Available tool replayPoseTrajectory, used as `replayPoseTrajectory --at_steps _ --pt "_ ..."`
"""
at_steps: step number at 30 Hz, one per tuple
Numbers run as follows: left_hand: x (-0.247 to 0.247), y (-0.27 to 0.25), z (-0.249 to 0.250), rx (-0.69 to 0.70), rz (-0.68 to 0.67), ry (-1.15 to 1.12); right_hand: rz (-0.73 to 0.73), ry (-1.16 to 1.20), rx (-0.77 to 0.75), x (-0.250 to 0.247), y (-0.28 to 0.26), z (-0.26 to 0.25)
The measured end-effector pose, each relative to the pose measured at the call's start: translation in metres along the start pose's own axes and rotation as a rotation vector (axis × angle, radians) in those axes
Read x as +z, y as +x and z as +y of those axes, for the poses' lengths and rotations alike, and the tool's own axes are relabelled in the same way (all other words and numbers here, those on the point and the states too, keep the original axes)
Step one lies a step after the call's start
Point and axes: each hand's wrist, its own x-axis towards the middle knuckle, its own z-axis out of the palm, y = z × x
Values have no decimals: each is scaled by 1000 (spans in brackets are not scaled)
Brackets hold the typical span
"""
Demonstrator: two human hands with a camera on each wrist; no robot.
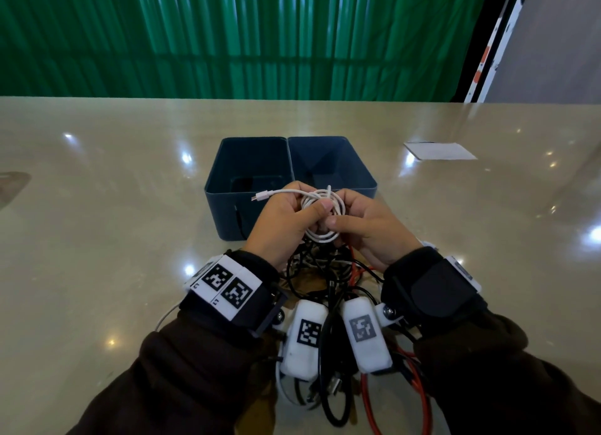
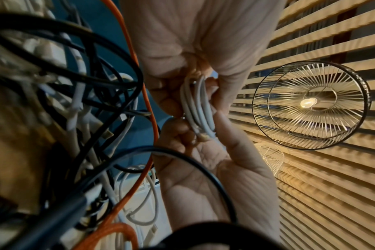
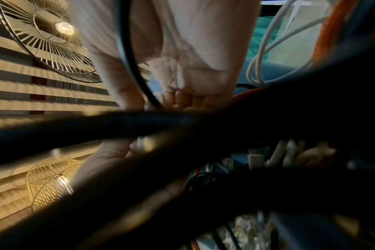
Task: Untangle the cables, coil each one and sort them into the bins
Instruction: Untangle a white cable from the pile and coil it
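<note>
A white cable [image 1: 320,218] is wound into a small coil, held up between both hands just in front of the bins. My left hand [image 1: 292,216] pinches the coil's left side with thumb on top; my right hand [image 1: 354,221] grips its right side. The cable's plug end [image 1: 260,196] sticks out to the left. The left wrist view shows the coil's strands [image 2: 198,108] clamped between fingers of both hands. Under my wrists lies a tangle of black, white and orange cables [image 1: 328,291]. In the right wrist view, blurred black cables [image 3: 182,135] cover most of the picture.
Two dark blue bins stand side by side beyond my hands: the left bin [image 1: 227,161] holds a dark cable, the right bin [image 1: 354,161] looks bare inside. A white sheet of paper [image 1: 439,150] lies at the far right of the glossy table [image 1: 97,207].
</note>
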Motion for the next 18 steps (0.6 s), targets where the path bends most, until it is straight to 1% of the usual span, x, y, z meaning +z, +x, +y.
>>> replayPoseTrajectory --at_steps 2,5,8,10,12,15,18 --pt "0 1 -1 26 35 22 8 -19 23 2 0 -1" --pt "1 1 -2 41 69 15 61 -128 23 3 2 -1" --pt "2 1 -2 -5 35 -53 122 -257 -31 2 3 -1" --pt "4 1 -4 -40 1 -99 150 -287 -41 0 3 -1" --pt "5 -1 -3 -57 -35 -152 172 -219 -22 1 3 -1" --pt "6 -2 -1 -41 -82 -161 172 -90 10 5 1 -3" --pt "6 -3 1 -39 -81 -145 152 -43 38 7 0 -5"
